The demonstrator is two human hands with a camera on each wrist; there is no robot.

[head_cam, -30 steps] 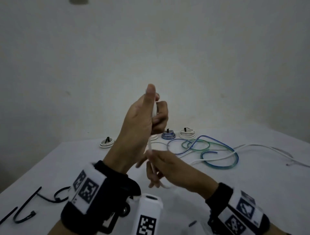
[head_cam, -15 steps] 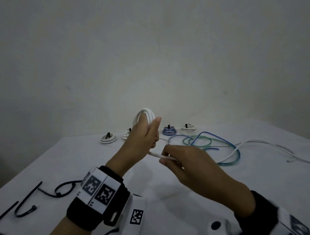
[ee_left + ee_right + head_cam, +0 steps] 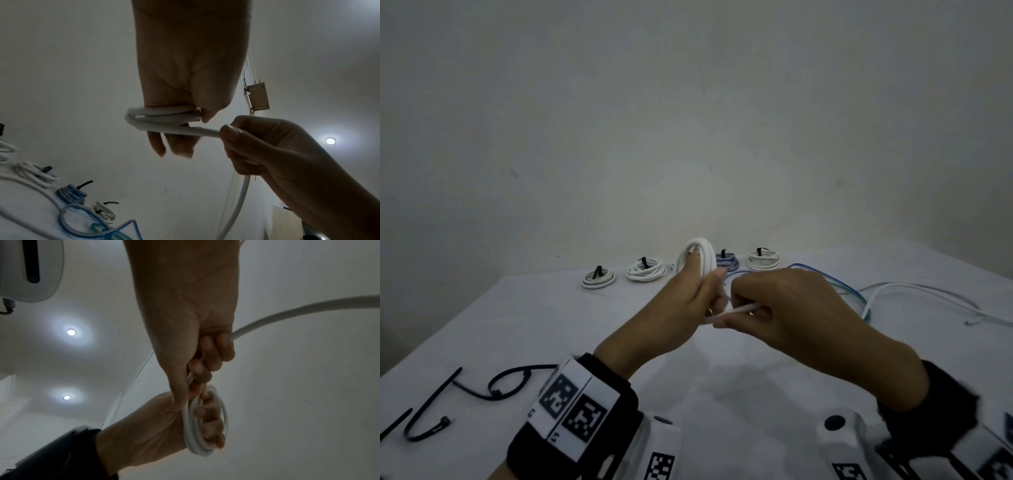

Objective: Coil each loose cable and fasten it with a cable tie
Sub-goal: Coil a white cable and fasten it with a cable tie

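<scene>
Left hand [image 3: 681,308]: we've got it raised above the table, fingers threaded through the white coil [image 3: 697,257], thumb clamping the loops against them. Wrist views confirm several turns wrapped round the fingers [image 3: 207,417].
Right hand [image 3: 787,311]: closed round the free run of the same white cable [image 3: 197,130], just beside the left hand, nearly touching. Thumb on top, fingers curled under.
Cable path: leaves the coil, goes straight into our right fist, exits below the hand and hangs down in a curve [image 3: 240,204]. We can't tell where the tail ends.
Coil position: held in the air, standing on edge, in front of the row of finished bundles in the head view.
Finished bundles: four on the far edge of the table [image 3: 517,342], each with a black tie sticking up. From left: white bundle [image 3: 598,277], bigger white bundle [image 3: 648,270], blue-and-white bundle [image 3: 727,261], white bundle far right [image 3: 763,260].
Loose cables: blue cable [image 3: 825,277] and a greenish one tangled behind our right hand; another loose white cable [image 3: 921,289] trails off to the right.
Cable ties: spare black ties [image 3: 431,407] lie near left, one curled in a loop [image 3: 510,383], well apart from the hands.
Wrists: black bands with marker tags [image 3: 571,407] on both.
</scene>
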